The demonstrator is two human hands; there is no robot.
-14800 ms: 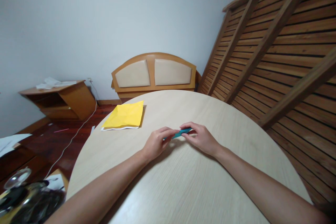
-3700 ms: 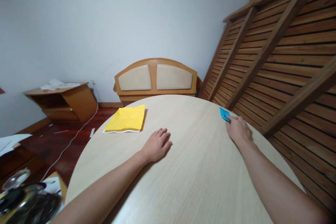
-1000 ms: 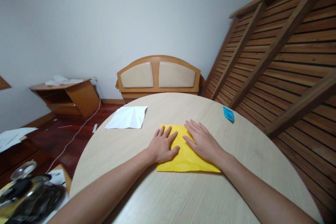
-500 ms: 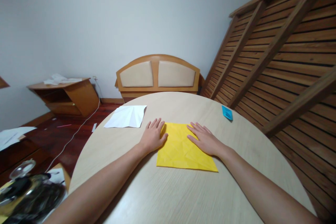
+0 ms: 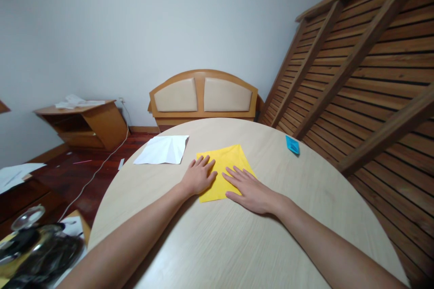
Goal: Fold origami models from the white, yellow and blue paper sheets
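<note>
A creased yellow sheet of paper (image 5: 224,160) lies flat on the round table in front of me, turned at a slight angle. My left hand (image 5: 199,176) rests on its left side, fingers spread. Across the lower right part of the sheet lies my right hand (image 5: 249,190), palm down with fingers apart, hiding that corner. Neither hand grips anything. To the left, apart from my hands, is a creased white sheet of paper (image 5: 162,149). A small flat blue item (image 5: 292,145) lies near the table's right edge; its kind is unclear.
The pale round table (image 5: 217,244) fills the foreground. A wooden slatted frame (image 5: 366,72) leans along the right. Behind stands a headboard (image 5: 203,95). At left are a low cabinet (image 5: 105,126), a white cable (image 5: 101,167) on the floor, and a dark bag-like heap (image 5: 50,253).
The yellow sheet has rotated anticlockwise and shifted slightly away from me. My right hand has slid left and nearer to me across it. My left hand has hardly moved.
</note>
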